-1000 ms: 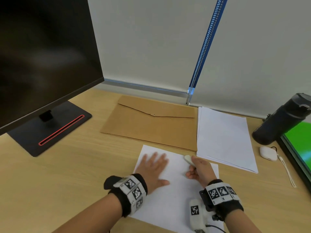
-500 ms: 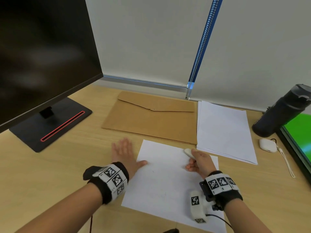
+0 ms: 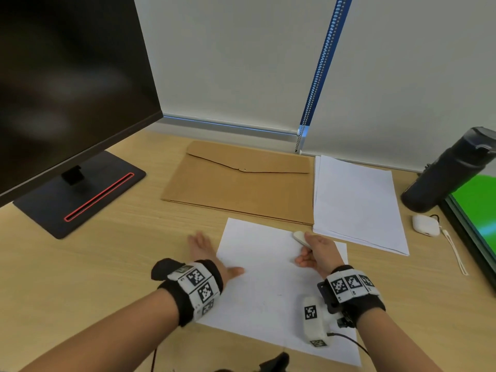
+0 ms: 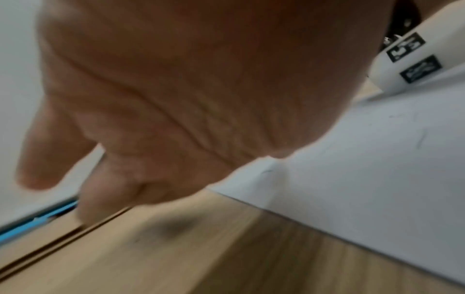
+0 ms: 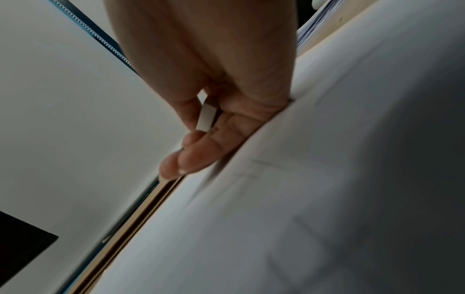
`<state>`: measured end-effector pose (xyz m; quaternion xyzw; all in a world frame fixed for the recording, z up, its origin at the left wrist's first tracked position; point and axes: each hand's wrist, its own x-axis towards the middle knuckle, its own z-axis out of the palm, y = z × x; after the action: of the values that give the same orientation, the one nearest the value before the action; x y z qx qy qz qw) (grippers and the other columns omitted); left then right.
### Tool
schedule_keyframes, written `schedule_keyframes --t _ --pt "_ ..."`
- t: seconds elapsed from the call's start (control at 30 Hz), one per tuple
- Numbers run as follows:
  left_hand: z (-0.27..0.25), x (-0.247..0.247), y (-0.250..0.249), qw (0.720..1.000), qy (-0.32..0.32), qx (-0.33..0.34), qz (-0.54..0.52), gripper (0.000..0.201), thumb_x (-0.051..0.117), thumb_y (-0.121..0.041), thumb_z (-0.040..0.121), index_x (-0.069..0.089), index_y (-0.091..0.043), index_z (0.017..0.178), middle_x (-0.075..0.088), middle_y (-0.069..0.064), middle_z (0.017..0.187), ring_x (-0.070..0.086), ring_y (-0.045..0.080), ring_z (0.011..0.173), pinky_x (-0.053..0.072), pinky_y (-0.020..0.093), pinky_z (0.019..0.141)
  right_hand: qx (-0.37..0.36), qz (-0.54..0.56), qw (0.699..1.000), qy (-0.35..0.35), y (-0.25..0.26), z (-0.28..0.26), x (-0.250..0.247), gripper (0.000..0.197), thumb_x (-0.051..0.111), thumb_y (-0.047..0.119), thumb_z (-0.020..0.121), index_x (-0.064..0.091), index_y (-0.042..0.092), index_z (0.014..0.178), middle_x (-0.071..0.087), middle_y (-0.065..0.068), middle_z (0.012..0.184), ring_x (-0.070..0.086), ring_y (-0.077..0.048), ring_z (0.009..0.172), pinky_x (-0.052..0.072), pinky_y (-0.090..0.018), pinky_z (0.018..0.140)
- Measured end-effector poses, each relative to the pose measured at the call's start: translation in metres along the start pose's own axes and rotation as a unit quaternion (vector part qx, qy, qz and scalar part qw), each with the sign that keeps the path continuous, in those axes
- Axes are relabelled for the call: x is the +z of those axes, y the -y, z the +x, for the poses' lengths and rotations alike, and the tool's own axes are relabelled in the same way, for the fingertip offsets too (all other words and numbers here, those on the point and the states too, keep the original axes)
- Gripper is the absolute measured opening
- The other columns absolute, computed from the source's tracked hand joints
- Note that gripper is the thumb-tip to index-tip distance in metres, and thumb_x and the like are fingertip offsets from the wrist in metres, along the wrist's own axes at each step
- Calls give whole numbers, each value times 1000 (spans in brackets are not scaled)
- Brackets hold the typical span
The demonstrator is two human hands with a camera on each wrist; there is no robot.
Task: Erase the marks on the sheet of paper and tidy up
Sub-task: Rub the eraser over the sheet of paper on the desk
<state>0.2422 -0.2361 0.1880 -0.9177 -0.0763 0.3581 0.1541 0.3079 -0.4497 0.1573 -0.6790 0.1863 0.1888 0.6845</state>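
- Sheet of paper [image 3: 271,285] flat on desk [image 3: 112,264], in front of brown envelope [image 3: 241,186].
- Right hand [image 3: 316,251] at sheet's far edge, pinching white eraser [image 3: 300,237].
- Left hand [image 3: 206,253] flat, fingers straight, on desk at sheet's left edge, thumb on paper.

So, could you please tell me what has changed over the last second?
The left hand slid leftward off the sheet of paper onto the desk, fingers straight, only its thumb still over the sheet's edge. The right hand kept its grip on the eraser at the sheet's far edge.
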Motion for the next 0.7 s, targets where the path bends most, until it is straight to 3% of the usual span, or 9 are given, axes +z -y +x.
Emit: schedule_keyframes --t 0.1,0.17,0.27,0.33,0.4,0.5,0.57,0.63,0.7 --pt "-1 -6 7 999 -36 -17 -9 100 4 -75 85 -18 3 145 -20 23 153 -11 37 144 -3 51 115 0 -1 1000 -1 -1 1 -1 23 41 21 99 51 6 84 45 -12 59 55 -15 32 49 -22 35" --pt "6 -2 6 989 -89 108 -40 87 2 -69 87 -25 -10 144 -34 9 148 -18 30 144 -7 49 115 1 -4 1000 -1 -1 1 0 22 41 21 99 51 5 88 46 -12 59 55 -15 32 49 -22 35" --pt "12 4 -6 930 -133 341 -24 79 -14 -67 70 -29 -30 138 -40 -6 140 -29 20 140 -17 41 112 -1 -7 1000 -2 -1 1 1 22 40 21 99 51 4 89 46 -12 59 56 -15 32 48 -20 35" --pt "12 8 -17 903 -128 410 19 77 -11 -65 75 -22 -33 144 -36 -10 145 -30 17 138 -19 40 111 -1 -10 1000 -4 0 1 1 22 40 20 99 51 4 89 46 -12 59 56 -14 31 47 -20 34" --pt "13 12 -20 919 -97 381 13 69 3 -62 90 -17 -30 148 -29 -9 152 -23 18 143 -16 42 113 1 -6 1000 -3 0 1 2 22 40 20 99 51 4 89 46 -12 59 56 -14 31 47 -20 34" --pt "14 -2 -4 988 -68 141 4 87 11 -68 91 -13 -9 150 -17 8 157 -9 26 146 -7 47 115 -1 2 1000 -1 0 1 1 21 41 20 99 51 4 89 46 -12 60 56 -15 31 48 -21 34" --pt "17 -13 11 999 -32 18 4 98 12 -73 88 -11 1 148 -11 19 157 -6 32 146 -2 50 115 -1 2 1000 -1 0 1 0 22 41 20 99 51 4 88 46 -12 60 56 -15 32 48 -21 35" --pt "23 -13 23 997 -46 51 -23 98 26 -70 90 -16 -2 147 -17 16 156 -12 31 145 -3 51 115 -1 2 1000 -2 -1 1 0 22 41 20 99 51 5 86 47 -12 59 57 -15 33 49 -21 35" --pt "29 -7 33 979 -64 181 -70 102 47 -61 88 -21 -15 147 -25 6 155 -20 26 144 -8 48 115 2 -1 1000 -6 0 0 1 22 42 20 98 51 6 85 48 -12 59 59 -16 35 49 -21 36"
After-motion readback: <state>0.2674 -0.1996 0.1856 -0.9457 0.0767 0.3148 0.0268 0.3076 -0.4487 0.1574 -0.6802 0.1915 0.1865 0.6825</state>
